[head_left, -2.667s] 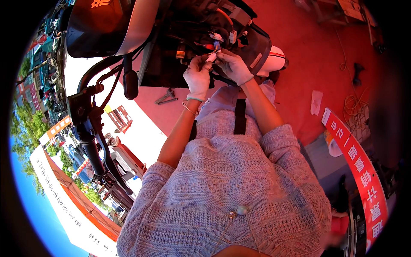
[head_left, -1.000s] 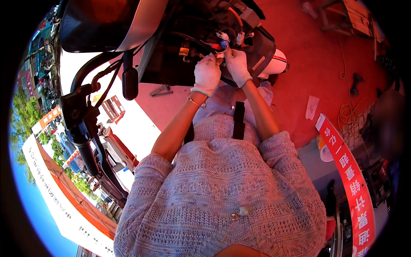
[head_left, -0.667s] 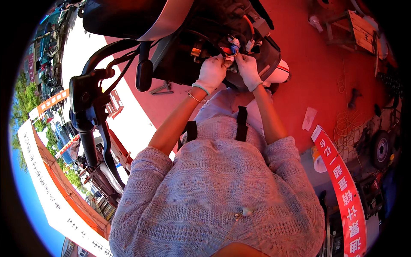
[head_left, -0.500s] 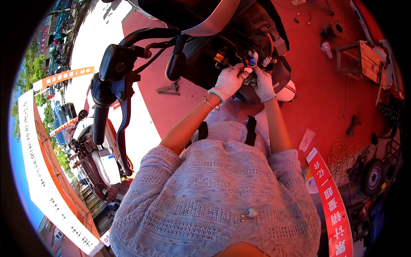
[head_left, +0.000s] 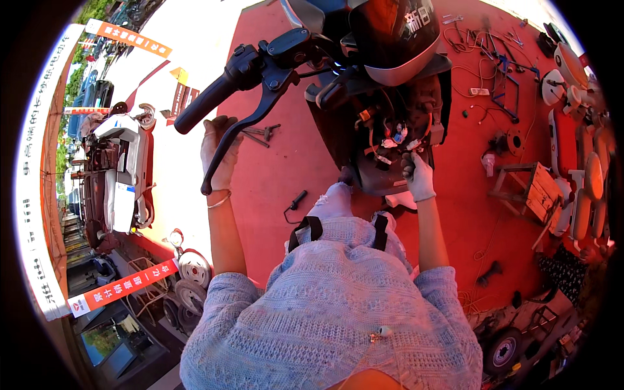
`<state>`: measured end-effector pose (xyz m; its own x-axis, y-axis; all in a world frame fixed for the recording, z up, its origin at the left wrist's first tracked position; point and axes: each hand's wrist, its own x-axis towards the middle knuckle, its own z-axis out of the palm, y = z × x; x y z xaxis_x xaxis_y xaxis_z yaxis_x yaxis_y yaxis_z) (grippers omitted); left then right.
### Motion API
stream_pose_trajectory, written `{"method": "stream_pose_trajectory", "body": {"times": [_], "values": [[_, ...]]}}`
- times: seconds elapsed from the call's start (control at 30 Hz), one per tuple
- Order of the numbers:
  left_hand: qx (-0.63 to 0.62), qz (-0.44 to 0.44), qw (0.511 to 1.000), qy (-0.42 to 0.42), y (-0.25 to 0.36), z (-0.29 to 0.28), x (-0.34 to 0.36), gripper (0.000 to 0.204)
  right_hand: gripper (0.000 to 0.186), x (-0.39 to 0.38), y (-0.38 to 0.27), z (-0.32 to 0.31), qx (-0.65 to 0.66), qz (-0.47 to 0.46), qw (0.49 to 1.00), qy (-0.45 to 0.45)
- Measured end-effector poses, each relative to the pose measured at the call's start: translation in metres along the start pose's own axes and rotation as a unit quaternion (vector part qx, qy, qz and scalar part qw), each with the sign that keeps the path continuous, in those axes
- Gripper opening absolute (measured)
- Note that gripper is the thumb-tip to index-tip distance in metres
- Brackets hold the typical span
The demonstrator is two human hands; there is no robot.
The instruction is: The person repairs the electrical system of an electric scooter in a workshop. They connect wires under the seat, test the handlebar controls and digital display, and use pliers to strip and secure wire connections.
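An electric scooter stands before me with its front panel (head_left: pixel 393 58) over an exposed bundle of wires and plugs (head_left: pixel 394 135). My left hand (head_left: pixel 220 156), in a pale glove with dark fingertips, is raised beside the handlebar grip (head_left: pixel 211 97). The brake lever (head_left: pixel 244 127) crosses in front of it, and its fingers look stretched and apart. Just below the wiring is my right hand (head_left: pixel 420 177), gloved too, with its fingers curled together. Whatever is between those fingers cannot be made out; a white plug shows right above them.
Loose metal tools (head_left: pixel 262 134) and a black-handled tool (head_left: pixel 297 200) lie on the red floor mat. To the right stands a wooden stool (head_left: pixel 543 192), with cables and a blue frame (head_left: pixel 504 91) beyond. Another scooter (head_left: pixel 123 169) is parked at left.
My left hand has left the wiring and moved left to the handlebar. My right hand has moved slightly right and down, away from the plugs it was working on. The view has shifted.
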<state>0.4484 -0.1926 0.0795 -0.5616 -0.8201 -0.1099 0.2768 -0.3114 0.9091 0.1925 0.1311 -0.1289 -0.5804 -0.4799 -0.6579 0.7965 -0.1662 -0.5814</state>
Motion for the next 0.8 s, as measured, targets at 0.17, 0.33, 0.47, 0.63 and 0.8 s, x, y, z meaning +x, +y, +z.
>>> {"method": "stream_pose_trajectory", "body": {"times": [0.17, 0.33, 0.47, 0.63, 0.8], "values": [[0.182, 0.072, 0.976, -0.094, 0.107, 0.025, 0.003, 0.078, 0.024, -0.029, -0.016, 0.026, -0.052, -0.035, 0.998, 0.011], [0.614, 0.036, 0.762, -0.203, 0.129, 0.084, 0.025, 0.054, 0.024, -0.062, -0.028, 0.074, -0.07, -0.146, 0.987, 0.01], [0.646, 0.1, 0.717, -0.242, 0.133, 0.081, 0.029, 0.049, 0.021, -0.084, -0.021, 0.11, -0.077, -0.235, 0.969, 0.027], [0.594, 0.387, 0.624, -0.329, 0.135, 0.107, 0.052, 0.033, 0.02, -0.126, -0.027, 0.183, -0.076, -0.308, 0.948, 0.033], [0.603, 0.463, 0.478, -0.439, 0.125, 0.129, 0.079, 0.018, 0.021, -0.148, -0.014, 0.191, -0.08, -0.32, 0.943, 0.055]]}}
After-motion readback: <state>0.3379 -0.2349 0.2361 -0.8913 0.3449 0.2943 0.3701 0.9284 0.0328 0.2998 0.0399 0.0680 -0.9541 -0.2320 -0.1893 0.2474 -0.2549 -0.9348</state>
